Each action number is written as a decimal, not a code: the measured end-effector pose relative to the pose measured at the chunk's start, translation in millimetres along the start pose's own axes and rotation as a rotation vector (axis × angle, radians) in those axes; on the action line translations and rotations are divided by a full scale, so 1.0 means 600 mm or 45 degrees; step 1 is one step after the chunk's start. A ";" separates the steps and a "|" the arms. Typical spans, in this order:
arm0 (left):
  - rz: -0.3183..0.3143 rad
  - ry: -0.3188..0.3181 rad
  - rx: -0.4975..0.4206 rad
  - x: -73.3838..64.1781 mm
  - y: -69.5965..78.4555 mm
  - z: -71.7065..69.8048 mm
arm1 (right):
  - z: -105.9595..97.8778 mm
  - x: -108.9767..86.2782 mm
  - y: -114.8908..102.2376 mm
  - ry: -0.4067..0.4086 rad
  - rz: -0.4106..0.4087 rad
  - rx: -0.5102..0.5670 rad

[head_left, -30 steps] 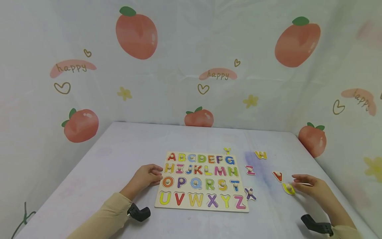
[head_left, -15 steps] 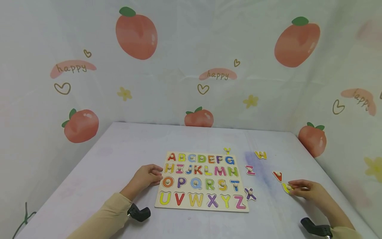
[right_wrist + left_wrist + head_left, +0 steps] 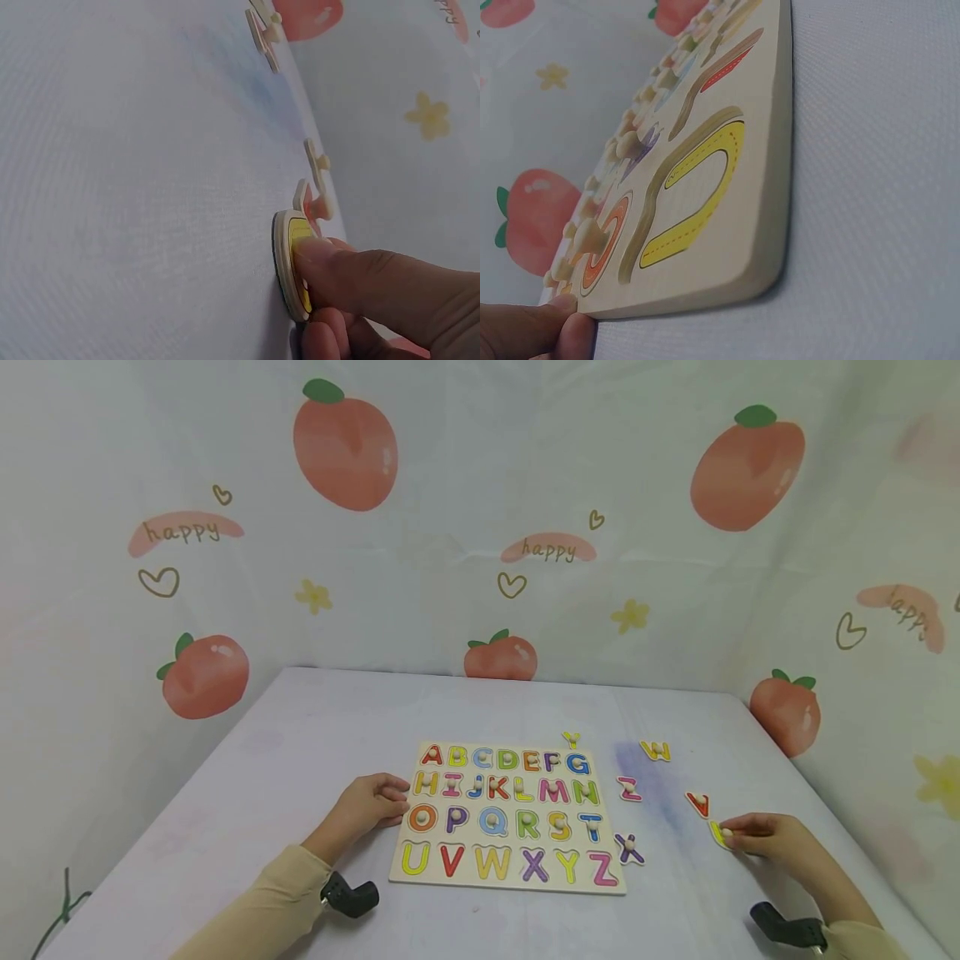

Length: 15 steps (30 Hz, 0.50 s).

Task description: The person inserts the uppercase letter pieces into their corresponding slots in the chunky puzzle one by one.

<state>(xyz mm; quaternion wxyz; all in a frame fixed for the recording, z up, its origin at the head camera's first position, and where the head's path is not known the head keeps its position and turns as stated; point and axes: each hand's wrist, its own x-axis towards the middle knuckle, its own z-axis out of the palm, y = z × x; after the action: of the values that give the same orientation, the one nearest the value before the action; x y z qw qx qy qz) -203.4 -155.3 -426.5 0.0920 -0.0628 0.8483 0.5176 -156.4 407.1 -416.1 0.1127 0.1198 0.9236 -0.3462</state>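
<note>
A wooden alphabet puzzle board lies flat, with knobbed letter pieces in its upper rows. Its bottom row shows printed recesses from U to Z without knobs. My left hand holds the board's left edge, thumb and finger at the rim in the left wrist view. At the right, my right hand pinches the yellow letter U piece by its knob. In the right wrist view the yellow U stands tilted under the thumb, close to the tabletop. Just beyond it lies a red letter V piece.
Loose on the white tabletop are a yellow W, a pink Z and a yellow Y behind the board. A purple X touches the board's right edge. A printed curtain rises behind the table.
My right hand has moved slightly left onto the yellow U piece and closed its fingers on the knob. The left hand and the board have stayed put.
</note>
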 end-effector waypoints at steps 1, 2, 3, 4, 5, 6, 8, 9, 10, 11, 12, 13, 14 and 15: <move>0.002 0.000 0.001 0.000 0.000 0.000 | -0.001 0.000 -0.002 -0.003 0.015 0.011; 0.002 -0.001 0.000 0.000 0.000 0.000 | -0.001 -0.001 -0.004 -0.003 0.025 0.017; 0.003 -0.001 0.001 0.000 0.000 0.000 | -0.002 -0.001 -0.006 0.001 0.030 0.022; 0.004 -0.001 0.002 0.000 0.000 0.000 | -0.003 -0.002 -0.009 0.010 0.031 0.022; 0.008 -0.002 0.005 0.000 0.001 0.000 | -0.003 -0.002 -0.013 0.021 0.015 0.021; 0.008 -0.002 0.006 0.000 0.001 0.000 | -0.003 -0.003 -0.018 0.034 0.001 0.020; 0.008 -0.001 0.008 -0.001 0.002 0.000 | -0.003 -0.007 -0.032 0.062 -0.053 0.005; 0.008 0.000 0.009 -0.001 0.002 0.000 | -0.002 -0.009 -0.040 0.077 -0.087 -0.004; 0.008 0.000 0.010 -0.001 0.002 0.000 | 0.000 -0.011 -0.049 0.088 -0.124 -0.010; 0.011 -0.003 0.014 -0.001 0.002 0.000 | 0.003 -0.013 -0.059 0.098 -0.158 -0.014; 0.011 -0.004 0.015 -0.002 0.003 -0.001 | 0.006 -0.016 -0.070 0.103 -0.190 -0.014; 0.011 -0.004 0.015 -0.002 0.002 -0.001 | 0.010 -0.018 -0.081 0.107 -0.216 -0.011; 0.010 -0.004 0.012 -0.002 0.002 -0.001 | 0.015 -0.019 -0.093 0.109 -0.240 -0.008; 0.010 -0.004 0.013 -0.002 0.002 -0.001 | 0.020 -0.020 -0.105 0.110 -0.260 -0.002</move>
<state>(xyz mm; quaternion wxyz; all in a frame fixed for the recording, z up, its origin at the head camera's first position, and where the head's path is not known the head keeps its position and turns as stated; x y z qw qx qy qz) -202.5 -155.4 -425.1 0.0918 -0.0579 0.8511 0.5136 -162.5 351.2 -382.9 0.0370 0.0397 0.9352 -0.3499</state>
